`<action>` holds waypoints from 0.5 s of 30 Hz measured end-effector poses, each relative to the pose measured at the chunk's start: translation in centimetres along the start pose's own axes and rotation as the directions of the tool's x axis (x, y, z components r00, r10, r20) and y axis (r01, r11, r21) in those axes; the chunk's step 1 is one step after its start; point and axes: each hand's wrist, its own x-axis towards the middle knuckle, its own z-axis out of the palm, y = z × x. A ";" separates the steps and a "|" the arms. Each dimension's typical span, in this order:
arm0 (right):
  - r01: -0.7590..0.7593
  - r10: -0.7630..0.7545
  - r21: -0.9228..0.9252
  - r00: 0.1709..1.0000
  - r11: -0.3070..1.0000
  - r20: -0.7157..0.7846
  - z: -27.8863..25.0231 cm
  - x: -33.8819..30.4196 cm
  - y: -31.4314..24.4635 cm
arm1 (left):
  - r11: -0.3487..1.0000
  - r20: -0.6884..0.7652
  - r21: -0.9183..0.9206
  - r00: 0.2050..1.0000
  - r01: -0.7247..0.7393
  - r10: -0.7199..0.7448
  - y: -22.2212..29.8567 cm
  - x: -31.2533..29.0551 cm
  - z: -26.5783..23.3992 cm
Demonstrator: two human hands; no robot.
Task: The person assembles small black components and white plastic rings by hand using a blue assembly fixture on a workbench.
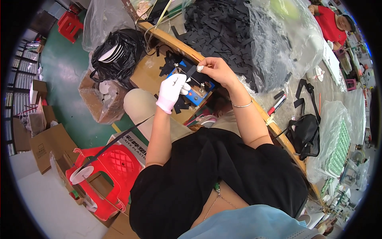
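Observation:
My left hand (pixel 172 91), in a white glove with a pink cuff, is closed above a blue box-shaped device (pixel 193 97) with metal fittings. What its fingers hold, if anything, is hidden. My right hand (pixel 218 71) is bare apart from a white cover on a fingertip. Its fingers pinch the end of a short black strip (pixel 191 71), which reaches toward the gloved fingers. More black strips (pixel 182 105) lie around the device, on brown cardboard (pixel 148 74).
A heap of black strips (pixel 219 34) lies on the wooden-edged table beyond my hands, beside clear plastic sheeting (pixel 274 51). A red marker (pixel 277 105) and black bag (pixel 304 135) lie to the right. At left are a black plastic bag (pixel 131 49) and red stool (pixel 119 159). A person in red (pixel 331 24) is at far right.

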 end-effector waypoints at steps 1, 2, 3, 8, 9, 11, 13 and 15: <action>0.068 -0.067 0.041 0.998 0.997 -0.018 0.0 0.1 0.3 | 1.000 -0.002 0.005 1.000 0.017 -0.017 0.2 0.1 0.2; 0.064 -0.064 0.019 0.997 0.998 -0.045 -0.1 0.2 0.4 | 0.999 -0.007 0.003 0.999 0.042 -0.042 0.2 0.2 0.3; 0.064 -0.063 0.019 0.997 0.998 -0.045 -0.3 0.5 0.6 | 0.999 -0.007 0.003 0.999 0.043 -0.043 0.2 0.2 0.3; 0.001 -0.202 -0.574 0.936 0.819 -0.287 -0.4 1.7 1.6 | 0.979 0.005 0.120 0.986 0.165 -0.167 -0.1 -0.7 -1.1; 0.002 -0.201 -0.573 0.937 0.819 -0.285 -0.2 1.7 1.6 | 0.979 0.003 0.119 0.986 0.167 -0.168 -0.4 -0.7 -1.5; -0.046 -0.222 -0.635 0.915 0.771 -0.336 0.0 1.7 1.4 | 0.978 -0.002 0.102 0.983 0.183 -0.183 -1.1 -0.8 -2.1; -0.059 -0.230 -0.662 0.912 0.747 -0.341 0.2 1.8 1.6 | 0.982 -0.004 0.085 0.985 0.171 -0.171 -1.4 -0.8 -2.4; -0.074 -0.239 -0.688 0.907 0.722 -0.348 0.3 2.0 1.7 | 0.972 -0.026 0.084 0.976 0.219 -0.218 -1.9 -0.5 -2.4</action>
